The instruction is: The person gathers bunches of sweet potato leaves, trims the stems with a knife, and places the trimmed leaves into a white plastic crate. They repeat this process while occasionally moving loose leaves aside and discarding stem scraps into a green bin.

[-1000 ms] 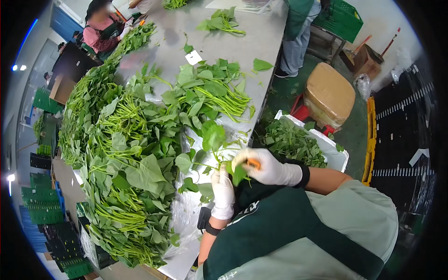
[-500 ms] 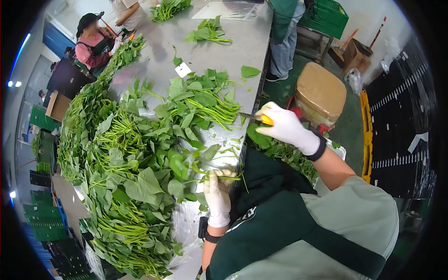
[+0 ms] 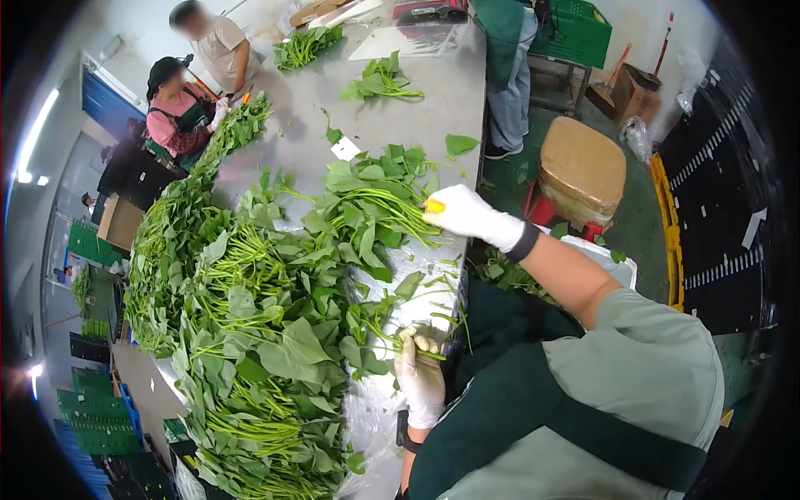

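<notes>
My left hand (image 3: 423, 375), in a white glove, is pinched around a few leafy green stems (image 3: 385, 335) over the plastic-covered table edge. Their leaves point left, and the cut ends stick out past my fingers. My right hand (image 3: 477, 218), gloved too, is closed on a knife (image 3: 433, 206) whose yellow-orange handle shows at the fingers; its blade is hidden in this view. It hovers right at the stem ends of a bunch of greens (image 3: 379, 200) lying on the table. Beside both hands, a long heap of leafy greens (image 3: 250, 333) covers the left part of the table.
The metal table (image 3: 308, 125) bears smaller bunches (image 3: 382, 83) and a white tag (image 3: 345, 148). Two people (image 3: 179, 117) stand at the far left side, and another person's legs (image 3: 510, 92) at the right edge. A wrapped carton (image 3: 583, 162) and a green crate (image 3: 575, 33) are at right.
My right hand has moved left to the bunch's stem ends, and the knife blade no longer shows. My left hand keeps its pinch on the stems. The whole view has shifted slightly.
</notes>
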The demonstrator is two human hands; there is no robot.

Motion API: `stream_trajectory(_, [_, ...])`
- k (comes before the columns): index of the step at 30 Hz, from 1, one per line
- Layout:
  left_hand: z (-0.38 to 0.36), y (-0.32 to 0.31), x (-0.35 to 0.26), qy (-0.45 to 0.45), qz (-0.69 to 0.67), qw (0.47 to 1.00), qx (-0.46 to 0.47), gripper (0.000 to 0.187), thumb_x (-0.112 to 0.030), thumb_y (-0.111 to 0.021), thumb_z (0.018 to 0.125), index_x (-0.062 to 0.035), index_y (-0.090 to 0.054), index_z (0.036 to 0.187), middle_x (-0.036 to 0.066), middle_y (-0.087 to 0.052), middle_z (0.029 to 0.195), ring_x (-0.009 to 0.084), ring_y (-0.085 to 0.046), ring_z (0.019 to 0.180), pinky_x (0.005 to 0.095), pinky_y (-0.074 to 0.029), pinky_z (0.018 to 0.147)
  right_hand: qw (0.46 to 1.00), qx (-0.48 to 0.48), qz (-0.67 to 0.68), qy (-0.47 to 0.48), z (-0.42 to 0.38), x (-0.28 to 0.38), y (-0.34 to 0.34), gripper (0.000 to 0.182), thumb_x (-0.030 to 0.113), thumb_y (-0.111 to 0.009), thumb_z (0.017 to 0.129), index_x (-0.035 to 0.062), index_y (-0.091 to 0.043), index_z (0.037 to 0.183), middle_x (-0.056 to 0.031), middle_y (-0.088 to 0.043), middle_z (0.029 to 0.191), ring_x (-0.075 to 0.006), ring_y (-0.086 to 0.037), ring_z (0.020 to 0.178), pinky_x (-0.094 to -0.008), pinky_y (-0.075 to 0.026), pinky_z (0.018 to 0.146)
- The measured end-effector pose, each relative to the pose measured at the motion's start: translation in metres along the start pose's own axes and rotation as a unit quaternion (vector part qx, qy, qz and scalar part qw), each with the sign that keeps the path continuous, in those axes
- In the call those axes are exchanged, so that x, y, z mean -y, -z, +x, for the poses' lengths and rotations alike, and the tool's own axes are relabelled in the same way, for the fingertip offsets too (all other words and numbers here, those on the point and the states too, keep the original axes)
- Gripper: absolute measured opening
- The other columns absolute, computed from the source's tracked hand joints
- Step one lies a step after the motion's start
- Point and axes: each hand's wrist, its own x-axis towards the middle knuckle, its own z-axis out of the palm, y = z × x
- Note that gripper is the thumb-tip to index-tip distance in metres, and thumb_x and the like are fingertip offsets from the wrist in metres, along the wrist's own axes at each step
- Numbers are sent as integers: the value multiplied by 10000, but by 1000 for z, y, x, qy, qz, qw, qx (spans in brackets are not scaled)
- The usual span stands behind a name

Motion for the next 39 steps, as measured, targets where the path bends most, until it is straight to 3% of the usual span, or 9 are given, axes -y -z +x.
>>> stream_trajectory(3, [0, 3, -6, 1, 1, 1000, -7, 174, -199, -468, 1006, -44, -533, 1052, 14, -527, 772, 142, -498, 734, 295, -429, 737, 914, 67, 384, -114, -1, 30, 36, 174, 197, -594, 913, 30, -633, 883, -43, -658, 687, -45, -430, 459, -209, -322, 429])
stream_trajectory(11, [-12, 3, -24, -81, -1, 997, 1, 205, -140, -444, 1016, -32, -508, 1178, 41, -530, 805, 148, -500, 747, 293, -439, 735, 900, 5, 419, -124, -28, 78, 43, 186, 207, -590, 924, 24, -616, 901, -7, -609, 663, -24, -431, 467, -187, -337, 430])
stream_trajectory(13, [-17, -2, -28, -100, 14, 995, -15, 179, -103, -447, 1012, -25, -509, 1161, 28, -530, 793, 138, -507, 753, 290, -438, 750, 904, 18, 410, -118, -34, 72, 40, 191, 216, -612, 907, 25, -620, 902, -4, -587, 637, -43, -477, 501, -218, -382, 456])
stream_trajectory(15, [-24, -2, -29, -106, 17, 994, -22, 182, -101, -453, 1009, -23, -505, 1166, 26, -530, 794, 134, -506, 751, 287, -435, 746, 984, 25, 175, -24, -38, 49, 26, 165, 210, -633, 875, 49, -612, 907, -59, -598, 617, -169, -583, 530, -318, -447, 500])
stream_trajectory(16, [-29, -3, -29, -114, 25, 993, -31, 187, -105, -456, 1008, -27, -504, 1171, 26, -530, 793, 133, -506, 751, 282, -434, 739, 986, -82, -135, 45, -43, 36, 16, 148, 198, -641, 839, 76, -600, 914, -141, -616, 661, -322, -640, 635, -413, -482, 578])
stream_trajectory(19, [-33, 0, -24, -140, 37, 989, -36, 198, -113, -458, 1007, -40, -500, 1186, 27, -532, 801, 130, -508, 755, 275, -433, 730, 986, -135, -98, -27, -57, 35, 26, 193, 195, -666, 817, 58, -637, 949, -188, -632, 760, -398, -621, 728, -411, -494, 610])
stream_trajectory(27, [-22, -38, 4, -181, 60, 981, 24, 252, -125, -473, 1001, -33, -473, 1236, 44, -583, 922, 125, -526, 788, 289, -445, 789, 950, -238, 17, 199, -106, 53, 38, 244, 30, -660, 716, 53, -646, 959, -121, -675, 837, -301, -673, 761, -348, -535, 662])
stream_trajectory(33, [-6, -69, 17, -69, 3, 996, 54, 287, -108, -549, 969, -59, -525, 1251, 41, -620, 1008, 117, -585, 867, 292, -500, 824, 953, -114, -56, 276, -162, 58, 17, 344, 117, -723, 632, 112, -672, 973, -58, -650, 780, -267, -655, 700, -377, -522, 611])
stream_trajectory(39, [-5, -56, 14, -74, 19, 994, 83, 182, -85, -570, 953, -63, -565, 1134, 51, -613, 958, 122, -536, 781, 261, -455, 708, 962, -13, 272, -5, -152, 50, 22, 311, 255, -720, 850, -10, -643, 993, -129, -664, 805, -149, -607, 696, -299, -501, 672])
